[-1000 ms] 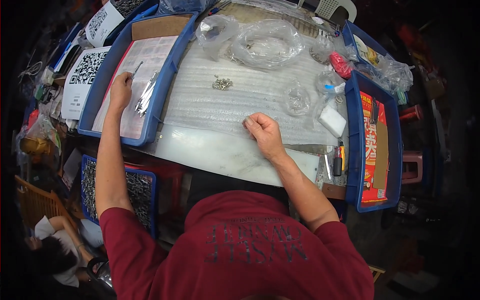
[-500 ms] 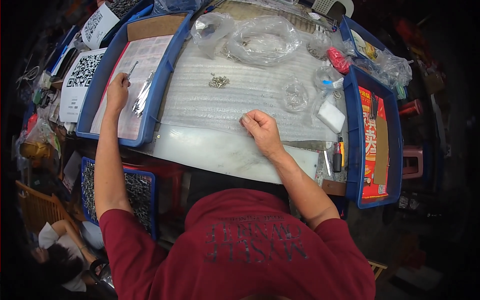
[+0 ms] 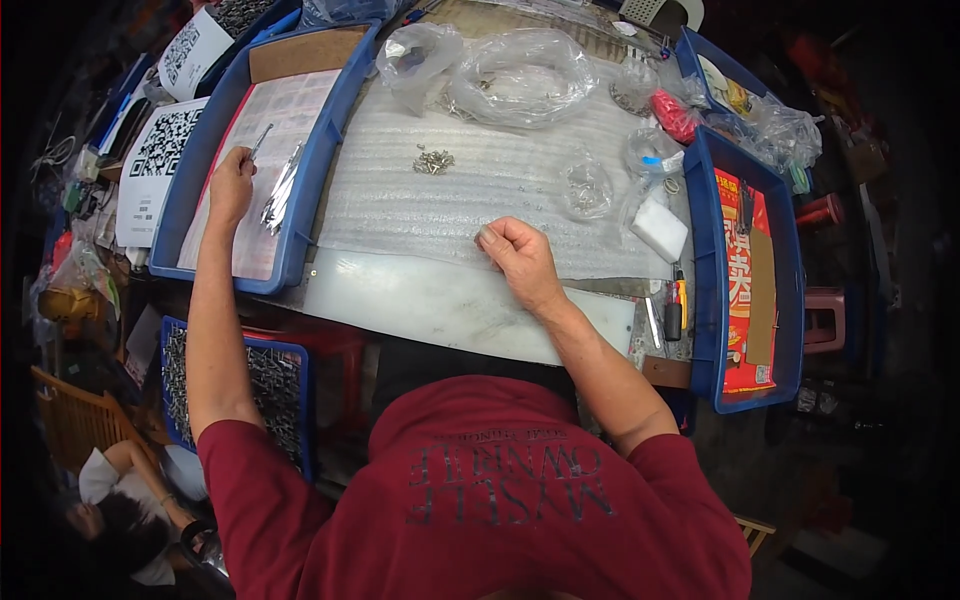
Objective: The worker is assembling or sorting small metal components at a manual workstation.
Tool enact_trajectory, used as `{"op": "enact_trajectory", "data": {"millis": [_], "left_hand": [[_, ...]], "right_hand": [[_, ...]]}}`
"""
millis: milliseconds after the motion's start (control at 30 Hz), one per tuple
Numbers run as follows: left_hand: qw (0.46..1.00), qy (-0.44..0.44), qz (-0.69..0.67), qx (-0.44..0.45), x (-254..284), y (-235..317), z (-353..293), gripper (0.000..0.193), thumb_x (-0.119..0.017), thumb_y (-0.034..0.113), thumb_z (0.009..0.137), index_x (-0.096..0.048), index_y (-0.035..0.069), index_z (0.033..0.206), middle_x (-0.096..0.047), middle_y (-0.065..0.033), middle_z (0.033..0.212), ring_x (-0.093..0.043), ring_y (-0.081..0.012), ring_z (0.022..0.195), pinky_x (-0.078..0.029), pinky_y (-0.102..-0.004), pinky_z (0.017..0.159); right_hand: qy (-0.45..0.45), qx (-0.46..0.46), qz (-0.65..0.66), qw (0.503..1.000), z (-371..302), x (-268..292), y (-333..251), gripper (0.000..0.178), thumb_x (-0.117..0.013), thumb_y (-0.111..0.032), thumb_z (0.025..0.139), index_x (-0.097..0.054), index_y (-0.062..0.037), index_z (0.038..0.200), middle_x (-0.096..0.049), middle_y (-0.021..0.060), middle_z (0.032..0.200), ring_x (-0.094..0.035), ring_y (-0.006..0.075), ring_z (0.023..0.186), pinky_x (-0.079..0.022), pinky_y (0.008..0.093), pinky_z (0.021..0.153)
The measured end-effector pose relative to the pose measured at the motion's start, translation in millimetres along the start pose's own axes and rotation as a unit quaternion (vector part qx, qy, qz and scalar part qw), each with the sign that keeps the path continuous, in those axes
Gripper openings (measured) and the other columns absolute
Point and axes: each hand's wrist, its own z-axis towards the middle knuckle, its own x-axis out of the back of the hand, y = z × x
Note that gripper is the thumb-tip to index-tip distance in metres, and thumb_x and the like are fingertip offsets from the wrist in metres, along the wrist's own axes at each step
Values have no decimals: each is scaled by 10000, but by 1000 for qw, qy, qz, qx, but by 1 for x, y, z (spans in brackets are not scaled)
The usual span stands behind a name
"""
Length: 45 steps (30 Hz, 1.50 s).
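Over the blue tray (image 3: 299, 240) on the left, my left hand (image 3: 231, 185) is closed around a slim, shiny metal strip-shaped piece (image 3: 261, 140) that points up and away. Beside that hand, a bunch of similar long metal pieces (image 3: 282, 195) lies on the tray's paper lining. My right hand (image 3: 524, 264) hovers at the front of the table with its thumb and fingers pinched together. Whatever it holds, if anything, is too small or hidden. Below it is a white board (image 3: 420, 305), and a small pile of metal fasteners (image 3: 433, 161) lies farther off on the foam sheet (image 3: 390, 205).
Clear plastic bags (image 3: 525, 80) lie at the back. A white block (image 3: 660, 231) and a yellow-black handled tool (image 3: 676, 305) sit near a second blue tray (image 3: 708, 270) at right. Below left stands a tray of metal parts (image 3: 270, 390), with another person (image 3: 140, 490) beyond.
The whole view has shifted very slightly. Both hands keep nearly the same positions and grips.
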Motion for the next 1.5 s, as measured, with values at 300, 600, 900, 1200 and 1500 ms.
{"op": "enact_trajectory", "data": {"millis": [300,600,900,1200,1500], "left_hand": [[1000,-7,2,0,1,3,-1,130,-444,80,726,-492,14,826,-537,-148,668,-535,-251,640,-397,-312,578],[1000,-5,7,4,2,3,1,153,-444,85,728,-498,13,852,-545,-141,680,-542,-239,651,-401,-305,587],[990,137,-11,-42,27,30,0,196,-458,120,755,-504,22,919,-559,-115,715,-542,-178,642,-407,-259,593],[909,-5,-405,-95,37,172,-47,181,-458,69,770,-512,11,933,-533,-5,726,-419,-33,571,-350,-152,505],[885,-178,-429,-28,-60,189,-86,159,-450,61,762,-504,-3,896,-500,3,658,-398,-31,505,-322,-151,437]], "right_hand": [[-10,21,-18,1000,1,1,5,189,-479,-192,773,-517,-14,719,-459,-34,598,-361,31,522,-307,171,472],[-7,17,-15,1000,1,1,5,179,-481,-182,771,-513,-13,722,-451,-38,596,-353,26,522,-300,168,470],[-18,31,-29,999,3,0,13,174,-478,-170,775,-507,-9,717,-444,-43,597,-345,25,527,-294,170,474],[-5,29,-41,999,1,3,8,173,-482,-169,772,-504,-10,708,-437,-46,587,-342,28,529,-292,173,474],[-8,46,-78,996,-1,-2,11,154,-484,-150,765,-502,-7,711,-440,-37,592,-350,31,538,-297,173,480]]}}
